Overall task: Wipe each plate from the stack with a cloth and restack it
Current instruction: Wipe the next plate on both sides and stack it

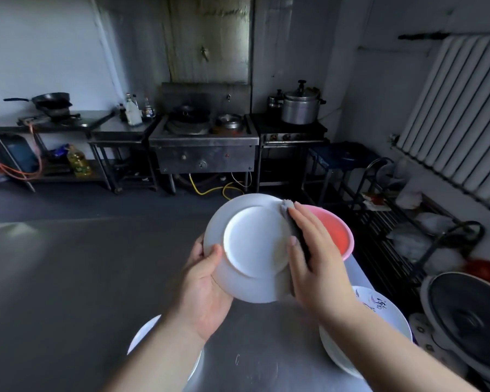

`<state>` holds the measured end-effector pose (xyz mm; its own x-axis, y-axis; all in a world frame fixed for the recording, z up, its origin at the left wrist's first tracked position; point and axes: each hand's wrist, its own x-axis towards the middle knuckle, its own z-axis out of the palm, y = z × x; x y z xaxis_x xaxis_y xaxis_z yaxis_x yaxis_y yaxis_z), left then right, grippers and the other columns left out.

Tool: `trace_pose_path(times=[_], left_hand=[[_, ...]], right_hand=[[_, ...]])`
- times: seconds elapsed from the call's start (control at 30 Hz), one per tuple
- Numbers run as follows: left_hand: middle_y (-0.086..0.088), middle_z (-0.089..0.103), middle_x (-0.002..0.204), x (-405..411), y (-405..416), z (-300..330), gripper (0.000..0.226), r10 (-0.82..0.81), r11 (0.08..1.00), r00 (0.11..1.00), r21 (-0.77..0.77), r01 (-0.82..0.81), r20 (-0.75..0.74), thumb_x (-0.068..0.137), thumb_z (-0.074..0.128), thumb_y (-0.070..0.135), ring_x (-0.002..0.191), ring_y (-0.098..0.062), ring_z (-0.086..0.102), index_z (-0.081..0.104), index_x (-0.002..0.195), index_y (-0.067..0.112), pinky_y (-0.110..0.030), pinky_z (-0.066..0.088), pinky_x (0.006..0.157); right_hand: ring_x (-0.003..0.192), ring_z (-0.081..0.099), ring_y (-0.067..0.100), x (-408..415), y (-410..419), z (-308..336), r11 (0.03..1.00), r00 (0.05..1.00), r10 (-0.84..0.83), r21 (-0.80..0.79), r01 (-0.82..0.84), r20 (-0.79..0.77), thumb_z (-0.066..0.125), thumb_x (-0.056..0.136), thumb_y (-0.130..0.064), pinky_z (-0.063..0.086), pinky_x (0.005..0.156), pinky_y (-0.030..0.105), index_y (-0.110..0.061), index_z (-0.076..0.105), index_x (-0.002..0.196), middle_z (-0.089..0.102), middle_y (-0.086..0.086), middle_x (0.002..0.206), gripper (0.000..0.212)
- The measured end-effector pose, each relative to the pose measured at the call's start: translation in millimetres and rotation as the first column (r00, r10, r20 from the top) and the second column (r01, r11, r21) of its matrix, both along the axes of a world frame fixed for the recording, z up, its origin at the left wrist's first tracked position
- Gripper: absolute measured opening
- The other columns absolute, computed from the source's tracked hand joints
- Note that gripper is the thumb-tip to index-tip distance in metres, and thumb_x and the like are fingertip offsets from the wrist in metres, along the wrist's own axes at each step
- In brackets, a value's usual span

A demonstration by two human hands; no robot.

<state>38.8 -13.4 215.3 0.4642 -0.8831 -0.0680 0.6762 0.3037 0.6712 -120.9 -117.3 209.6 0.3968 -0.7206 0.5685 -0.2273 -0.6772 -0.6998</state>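
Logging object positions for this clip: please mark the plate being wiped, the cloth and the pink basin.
plate [255, 241], head view, flat underside.
cloth [286, 205], head view, grey tip above the fingers.
pink basin [337, 227], head view, inner wall.

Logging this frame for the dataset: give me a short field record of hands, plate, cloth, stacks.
held plate: white plate, underside facing camera, tilted, held above steel table
left hand: left hand grips plate's lower left rim
right hand: right hand presses grey cloth on plate's right edge
plates on table: stack at right; one plate at left
behind: pink basin
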Motion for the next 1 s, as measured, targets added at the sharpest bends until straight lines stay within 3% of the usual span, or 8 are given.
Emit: trace_pose_path(times=[0.1, 0.2, 0.33, 0.43, 0.53, 0.7, 0.83, 1.0], left_hand=[[-0.010, 0.072, 0.129, -9.6, 1.2, -7.0, 0.033, -0.021, 1.000, 1.000, 0.000, 0.021, 0.001, 0.099, 0.052, 0.005, 0.114, -0.026, 0.072, 0.058, 0.129, 0.016, -0.045, 0.057, 0.090], [-0.014, 0.066, 0.139, -4.1, 7.6, -9.0, 0.057, -0.120, 0.993, 0.992, 0.027, 0.119, 0.039, 0.088, 0.062, 0.004, 0.124, -0.033, 0.067, 0.055, 0.143, 0.016, -0.052, 0.060, 0.095], [-0.008, 0.076, 0.112, 24.5, 12.5, 6.7, 0.036, -0.289, 0.944, 0.954, 0.186, 0.272, 0.074, 0.096, 0.052, 0.033, 0.089, -0.022, 0.075, 0.081, 0.114, 0.022, -0.037, 0.061, 0.065], [-0.013, 0.071, 0.130, 35.4, 14.7, 7.9, 0.038, -0.322, 0.936, 0.941, 0.188, 0.299, 0.105, 0.097, 0.053, 0.018, 0.100, -0.026, 0.072, 0.072, 0.130, 0.020, -0.036, 0.060, 0.072], [-0.016, 0.067, 0.137, 35.6, 17.4, 1.1, 0.042, -0.282, 0.954, 0.952, 0.145, 0.264, 0.121, 0.095, 0.060, 0.012, 0.111, -0.029, 0.069, 0.066, 0.137, 0.016, -0.041, 0.059, 0.081], [-0.014, 0.066, 0.140, 25.5, 20.4, -9.9, 0.046, -0.173, 0.980, 0.981, 0.111, 0.163, 0.092, 0.097, 0.051, 0.015, 0.119, -0.031, 0.068, 0.057, 0.142, 0.014, -0.053, 0.060, 0.086], [-0.015, 0.064, 0.142, 16.5, 21.6, -7.2, 0.045, -0.141, 0.989, 0.987, 0.064, 0.136, 0.073, 0.098, 0.049, 0.014, 0.121, -0.030, 0.067, 0.052, 0.143, 0.011, -0.056, 0.060, 0.087], [-0.012, 0.064, 0.143, 2.1, 13.3, -5.6, 0.038, -0.106, 0.993, 0.993, -0.054, 0.109, 0.053, 0.105, 0.043, 0.008, 0.124, -0.033, 0.067, 0.050, 0.141, 0.017, -0.050, 0.060, 0.084]], right_hand=[[0.155, 0.030, 0.009, 5.9, 37.9, -36.8, 0.994, 0.994, -0.074, 0.088, 0.067, 0.083, 0.048, 0.107, -0.019, 0.035, 0.122, 0.048, -0.021, 0.034, 0.162, 0.026, -0.016, 0.170, 0.057], [0.149, 0.036, -0.002, -0.4, 30.9, -31.5, 0.972, 0.974, -0.137, 0.214, 0.097, 0.181, 0.053, 0.105, -0.005, 0.036, 0.123, 0.040, -0.027, 0.050, 0.153, 0.042, -0.029, 0.159, 0.053], [0.134, 0.054, -0.005, -13.4, -12.0, 22.2, 0.959, 0.992, 0.076, 0.266, -0.100, 0.098, 0.053, 0.097, 0.009, 0.042, 0.119, 0.031, -0.030, 0.074, 0.130, 0.066, -0.027, 0.136, 0.055], [0.135, 0.054, -0.003, -14.8, -22.2, 37.5, 0.950, 0.978, 0.210, 0.237, -0.203, -0.004, 0.053, 0.096, 0.010, 0.041, 0.120, 0.032, -0.030, 0.075, 0.128, 0.066, -0.026, 0.136, 0.056], [0.143, 0.046, -0.003, -11.6, -2.9, 18.3, 0.978, 0.989, 0.144, 0.149, -0.145, 0.012, 0.054, 0.101, 0.002, 0.035, 0.122, 0.029, -0.027, 0.065, 0.142, 0.057, -0.022, 0.149, 0.052], [0.158, 0.026, 0.021, -4.5, 42.3, -44.6, 0.995, 0.995, 0.089, 0.056, -0.087, -0.043, 0.042, 0.109, -0.031, 0.039, 0.118, 0.061, -0.025, 0.015, 0.168, 0.011, -0.014, 0.175, 0.065], [0.156, 0.025, 0.004, 2.5, 4.0, -17.5, 0.997, 0.997, 0.067, 0.050, -0.064, -0.047, 0.039, 0.108, -0.038, 0.025, 0.126, 0.038, -0.020, 0.037, 0.162, 0.030, -0.019, 0.168, 0.056], [0.157, 0.029, 0.024, 12.9, 21.8, -31.0, 0.997, 0.995, 0.058, 0.045, -0.062, 0.078, 0.036, 0.110, -0.037, 0.034, 0.123, 0.050, -0.020, 0.019, 0.167, 0.013, -0.011, 0.175, 0.062]])
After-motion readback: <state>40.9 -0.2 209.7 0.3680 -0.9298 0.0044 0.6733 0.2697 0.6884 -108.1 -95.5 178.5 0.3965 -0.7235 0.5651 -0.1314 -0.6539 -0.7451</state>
